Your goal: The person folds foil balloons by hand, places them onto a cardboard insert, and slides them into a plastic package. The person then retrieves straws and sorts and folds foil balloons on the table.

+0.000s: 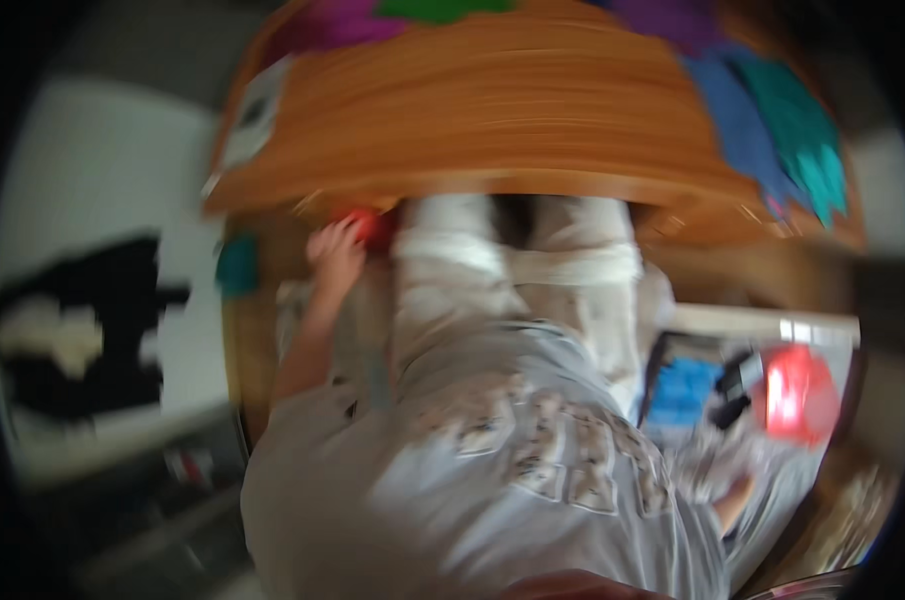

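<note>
Left hand: our left hand reached down beside our leg and touched a small red thing just under the table edge; blur kept us from telling whether the fingers were closed on it.
Right hand: we could not make it out, likely hidden behind our grey shirt.
Table: the wooden table carried coloured cloths along its far and right sides, out of our reach.
View: we were bent over, so our pale trousers filled the middle.

Heavy motion blur across whole frame, nothing sharp. Even daylight, brightest left of left hand fingers. Fisheye bends table edge above fingers; black vignette at rim.
</note>
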The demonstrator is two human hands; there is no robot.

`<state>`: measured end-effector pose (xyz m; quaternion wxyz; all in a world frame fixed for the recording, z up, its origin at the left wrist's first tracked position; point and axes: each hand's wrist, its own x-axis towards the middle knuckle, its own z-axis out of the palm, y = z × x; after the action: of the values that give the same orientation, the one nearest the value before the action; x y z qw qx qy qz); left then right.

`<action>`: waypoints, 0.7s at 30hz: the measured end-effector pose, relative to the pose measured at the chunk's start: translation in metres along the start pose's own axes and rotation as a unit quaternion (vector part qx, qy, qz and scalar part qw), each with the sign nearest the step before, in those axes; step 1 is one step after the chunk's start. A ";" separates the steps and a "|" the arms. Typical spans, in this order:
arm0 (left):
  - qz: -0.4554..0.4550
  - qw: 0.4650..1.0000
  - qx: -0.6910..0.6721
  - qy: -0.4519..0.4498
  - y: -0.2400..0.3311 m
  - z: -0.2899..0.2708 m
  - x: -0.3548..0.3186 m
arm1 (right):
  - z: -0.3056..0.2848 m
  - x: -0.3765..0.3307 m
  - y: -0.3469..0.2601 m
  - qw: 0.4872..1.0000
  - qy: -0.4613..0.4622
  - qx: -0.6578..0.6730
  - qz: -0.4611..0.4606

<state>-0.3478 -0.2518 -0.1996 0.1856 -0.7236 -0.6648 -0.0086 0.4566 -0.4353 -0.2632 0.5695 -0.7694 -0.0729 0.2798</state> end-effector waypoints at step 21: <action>-0.213 0.957 -0.196 0.031 0.007 0.032 -0.204 | 0.437 -0.061 0.041 0.810 -0.342 -0.374 -0.295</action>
<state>-0.3722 -0.4389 -0.2840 0.0541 -0.5871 -0.7825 -0.2004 0.1732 -0.1107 -0.3648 0.2306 -0.7189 -0.5857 0.2947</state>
